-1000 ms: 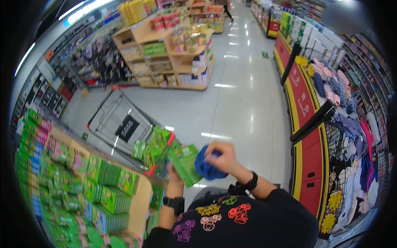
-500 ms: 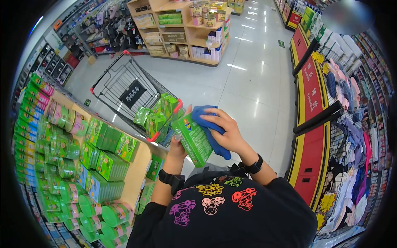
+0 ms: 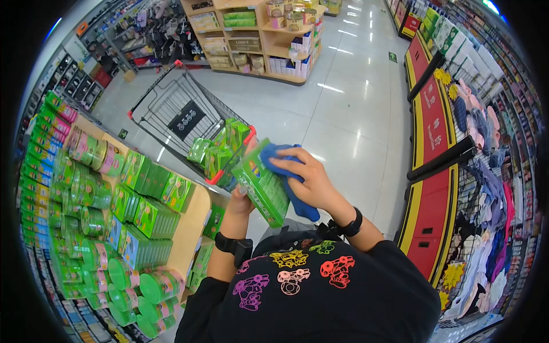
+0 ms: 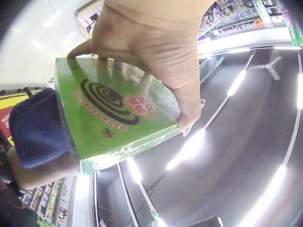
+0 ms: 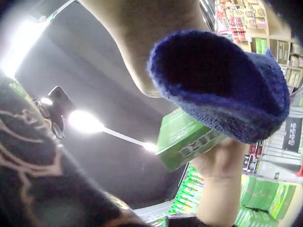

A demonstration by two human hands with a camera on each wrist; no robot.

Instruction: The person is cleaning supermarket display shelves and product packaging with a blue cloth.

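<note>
A green box (image 3: 261, 186) is gripped by my left hand (image 3: 242, 201), thumb on its near edge and fingers around the far side. In the left wrist view the box (image 4: 109, 104) shows a dark spiral print, with the left hand (image 4: 151, 42) spanning it. My right hand (image 3: 310, 178) holds a blue cloth (image 3: 297, 197) against the upper right part of the box. The cloth (image 5: 265, 94) covers much of the right wrist view and hides the right fingertips there.
A shopping cart (image 3: 171, 108) with several green packs (image 3: 217, 154) stands ahead on the left. Shelving (image 3: 197, 220) with green boxes and round tubs is at my left. Red promotion bins (image 3: 429, 200) with clothing line the right. A wooden display (image 3: 274, 34) stands farther ahead.
The box was tilted and the cloth bunched beside it a second ago; now the cloth lies on the box. Since half a second ago, the hands have shifted only slightly.
</note>
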